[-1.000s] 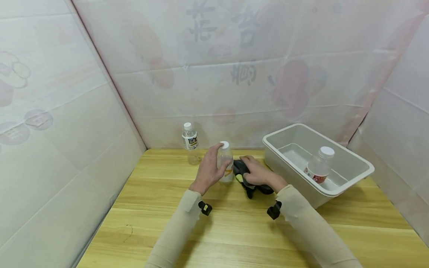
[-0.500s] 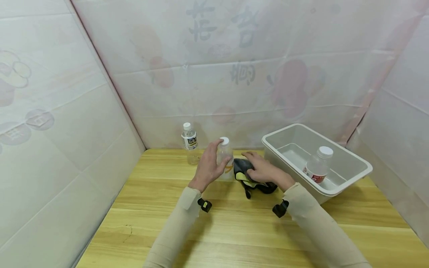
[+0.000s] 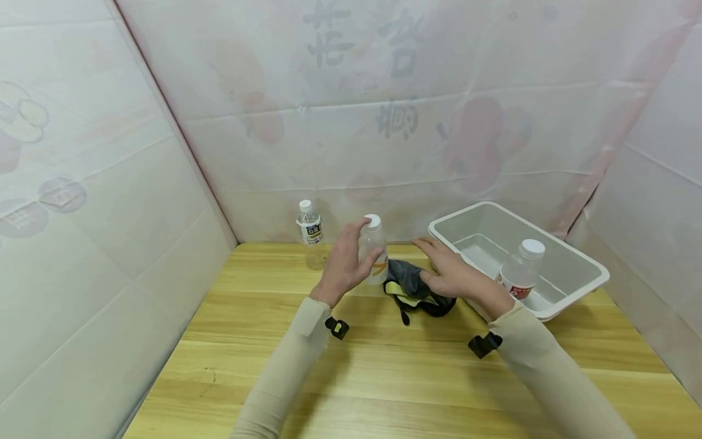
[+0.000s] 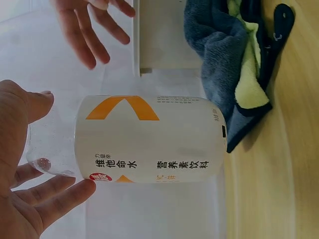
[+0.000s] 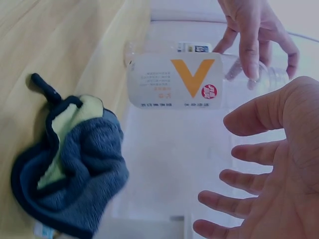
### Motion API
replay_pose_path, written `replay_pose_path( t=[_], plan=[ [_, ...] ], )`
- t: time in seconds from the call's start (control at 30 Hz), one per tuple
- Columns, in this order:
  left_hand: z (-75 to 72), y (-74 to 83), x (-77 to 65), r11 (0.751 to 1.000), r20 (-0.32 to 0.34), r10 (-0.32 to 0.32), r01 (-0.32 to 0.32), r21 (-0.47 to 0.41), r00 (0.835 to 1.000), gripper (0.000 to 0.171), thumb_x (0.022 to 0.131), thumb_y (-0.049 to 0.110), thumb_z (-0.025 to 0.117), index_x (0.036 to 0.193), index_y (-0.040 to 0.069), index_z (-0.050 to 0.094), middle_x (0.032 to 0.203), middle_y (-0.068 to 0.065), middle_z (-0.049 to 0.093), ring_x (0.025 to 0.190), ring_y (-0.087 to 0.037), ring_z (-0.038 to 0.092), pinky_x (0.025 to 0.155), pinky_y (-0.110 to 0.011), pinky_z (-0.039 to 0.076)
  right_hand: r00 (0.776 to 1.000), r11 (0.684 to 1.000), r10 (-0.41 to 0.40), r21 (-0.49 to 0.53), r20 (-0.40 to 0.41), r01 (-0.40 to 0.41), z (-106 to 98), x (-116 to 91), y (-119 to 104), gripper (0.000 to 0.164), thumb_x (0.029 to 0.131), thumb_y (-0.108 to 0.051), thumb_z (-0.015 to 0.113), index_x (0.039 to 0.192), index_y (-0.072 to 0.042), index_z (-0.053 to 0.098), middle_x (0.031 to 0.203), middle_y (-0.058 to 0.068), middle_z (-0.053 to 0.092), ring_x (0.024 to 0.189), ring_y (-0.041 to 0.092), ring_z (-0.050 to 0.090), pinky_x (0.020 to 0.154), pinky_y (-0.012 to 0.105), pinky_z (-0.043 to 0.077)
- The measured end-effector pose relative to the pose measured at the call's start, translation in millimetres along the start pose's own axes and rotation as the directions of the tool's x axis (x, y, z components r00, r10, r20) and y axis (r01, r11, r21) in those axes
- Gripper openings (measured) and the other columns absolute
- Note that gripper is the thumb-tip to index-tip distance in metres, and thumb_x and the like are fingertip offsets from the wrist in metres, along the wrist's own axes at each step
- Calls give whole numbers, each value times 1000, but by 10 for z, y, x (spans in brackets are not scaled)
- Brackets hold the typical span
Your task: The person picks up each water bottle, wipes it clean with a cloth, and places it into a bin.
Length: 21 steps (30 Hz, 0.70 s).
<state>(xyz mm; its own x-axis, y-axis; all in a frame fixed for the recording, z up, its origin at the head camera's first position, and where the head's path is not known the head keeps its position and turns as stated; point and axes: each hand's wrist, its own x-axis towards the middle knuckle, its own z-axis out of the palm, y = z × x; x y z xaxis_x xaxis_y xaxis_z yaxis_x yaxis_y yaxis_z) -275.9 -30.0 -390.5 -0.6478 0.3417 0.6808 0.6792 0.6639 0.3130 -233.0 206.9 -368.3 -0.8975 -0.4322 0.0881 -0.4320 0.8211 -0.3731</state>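
Observation:
My left hand (image 3: 342, 265) grips a clear plastic bottle (image 3: 377, 271) around its upper part. White cap on top, it carries a white label (image 4: 144, 142) with an orange V, and stands nearly upright with its base close over the table. My right hand (image 3: 455, 275) is spread with nothing in it, above and to the right of a crumpled dark grey towel (image 3: 411, 281). Yellow-green lining and a dark hanging loop show on the towel (image 5: 99, 154) in the right wrist view. The right fingers are apart from both bottle and towel.
Another clear bottle (image 3: 312, 238) with a white cap stands at the back left. At right, a pale grey plastic bin (image 3: 581, 268) holds a bottle with a red-and-white label (image 3: 518, 283). Printed sheeting (image 3: 351, 152) walls the wooden table (image 3: 384, 378) at the back and sides.
My right hand has come off the towel and moved right, toward the bin. The left hand has lifted the bottle slightly and shifted it right. The towel lies looser, showing more lining.

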Motion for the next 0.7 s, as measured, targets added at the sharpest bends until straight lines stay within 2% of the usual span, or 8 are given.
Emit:
replay_pose_path(
  t=[0.1,0.23,0.43,0.6,0.7],
  plan=[
    [-19,42,39,1000,6,0,0,5,1000,64,85,39,59,138,18,30,121,-5,52,101,-17,55,83,-34,48,1000,1000,8,4,-8,-8,-89,-110,20,65,89,-21,46,145,-18,15,149,16,16,132,40,25,96,61,30],
    [-42,101,96,1000,13,15,-15,0,1000,64,85,39,59,138,17,30,122,-6,52,105,-19,54,88,-34,47,999,1000,10,-7,-48,-10,-188,-249,65,67,89,-22,49,145,-22,14,148,16,19,131,41,28,94,63,30],
    [-50,183,183,998,-7,64,-64,-5,998,64,84,37,61,136,15,32,121,-5,52,105,-18,54,90,-32,46,991,999,-23,-52,-135,16,-315,-455,133,69,86,-16,55,145,-18,18,144,17,26,127,39,34,93,58,34],
    [-53,284,260,994,-23,107,-107,0,994,63,84,37,61,135,14,32,122,-4,52,107,-16,53,90,-31,45,984,997,-32,-73,-175,19,-400,-668,203,68,86,-15,56,144,-17,20,143,19,28,125,42,34,91,58,34],
    [-53,342,307,993,-23,121,-121,-2,992,63,84,38,61,135,14,32,122,-4,52,106,-15,53,90,-30,45,978,996,-37,-83,-205,20,-424,-805,248,69,85,-15,58,143,-15,23,141,21,30,114,39,45,85,53,40]
  ],
)
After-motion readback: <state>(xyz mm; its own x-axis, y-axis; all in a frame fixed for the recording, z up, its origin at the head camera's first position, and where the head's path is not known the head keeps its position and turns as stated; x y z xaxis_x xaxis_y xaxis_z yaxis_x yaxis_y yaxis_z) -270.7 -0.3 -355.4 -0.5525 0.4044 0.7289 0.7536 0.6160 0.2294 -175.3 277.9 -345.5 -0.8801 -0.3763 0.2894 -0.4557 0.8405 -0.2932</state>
